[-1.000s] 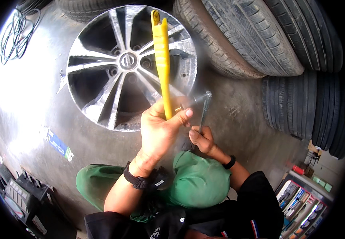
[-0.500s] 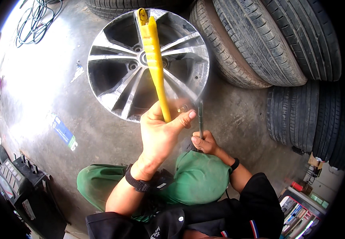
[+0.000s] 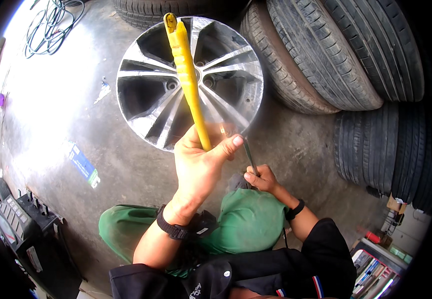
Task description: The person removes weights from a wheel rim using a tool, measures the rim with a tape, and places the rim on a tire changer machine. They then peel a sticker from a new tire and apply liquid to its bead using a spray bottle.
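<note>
My left hand (image 3: 198,154) is closed round the narrow lower end of a long yellow tool (image 3: 186,70), tapered, ridged and split at its far end. Small brass-coloured fitting (image 3: 223,130) shows by my left fingertips, which are partly blurred. Low over my right knee, my right hand (image 3: 261,178) grips a thin dark metal rod (image 3: 250,154). The rod slants up to the left, its tip close to my left thumb; whether they touch I cannot tell. Beyond my hands a scuffed alloy wheel rim (image 3: 158,117) lies face up on the concrete floor, partly hidden by the yellow tool.
Worn tyres (image 3: 320,55) stand along the right, with more tyres (image 3: 365,149) below them. Another tyre (image 3: 146,11) lies behind the rim. A coiled cable (image 3: 51,30), a blue-and-white packet (image 3: 81,164) and a black machine (image 3: 36,234) are on the left.
The rod has swung from nearly upright to leaning left at its top. The view has shifted slightly; my left hand still holds the yellow tool in much the same place.
</note>
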Available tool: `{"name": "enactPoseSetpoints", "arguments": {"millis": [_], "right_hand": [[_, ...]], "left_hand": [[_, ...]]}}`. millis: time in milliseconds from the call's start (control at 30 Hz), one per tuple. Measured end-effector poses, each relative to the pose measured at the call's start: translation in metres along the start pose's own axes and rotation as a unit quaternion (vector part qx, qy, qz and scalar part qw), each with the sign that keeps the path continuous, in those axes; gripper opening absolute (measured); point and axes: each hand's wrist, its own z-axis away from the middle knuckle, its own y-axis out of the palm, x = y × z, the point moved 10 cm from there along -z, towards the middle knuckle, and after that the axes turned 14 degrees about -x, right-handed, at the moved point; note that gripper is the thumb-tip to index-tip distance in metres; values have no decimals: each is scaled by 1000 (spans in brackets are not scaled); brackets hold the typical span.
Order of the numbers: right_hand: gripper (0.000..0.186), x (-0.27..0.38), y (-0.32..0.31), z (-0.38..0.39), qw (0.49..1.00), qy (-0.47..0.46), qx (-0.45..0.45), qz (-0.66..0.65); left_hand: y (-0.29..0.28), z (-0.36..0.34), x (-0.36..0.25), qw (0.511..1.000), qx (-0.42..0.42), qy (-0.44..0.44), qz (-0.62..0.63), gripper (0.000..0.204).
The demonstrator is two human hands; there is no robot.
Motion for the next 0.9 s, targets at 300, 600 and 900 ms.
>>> {"name": "enactPoseSetpoints", "arguments": {"millis": [300, 600, 900], "right_hand": [[39, 55, -29, -5, 982, -124, -42, 133], [36, 173, 14, -40, 993, -81, 79, -32], [36, 213, 34, -48, 992, -82, 79, -45]], "left_hand": [[-5, 2, -38, 999, -9, 33, -2, 19], [-18, 0, -37, 998, 26, 4, -59, 24], [-24, 1, -52, 998, 53, 25, -12, 31]]}}
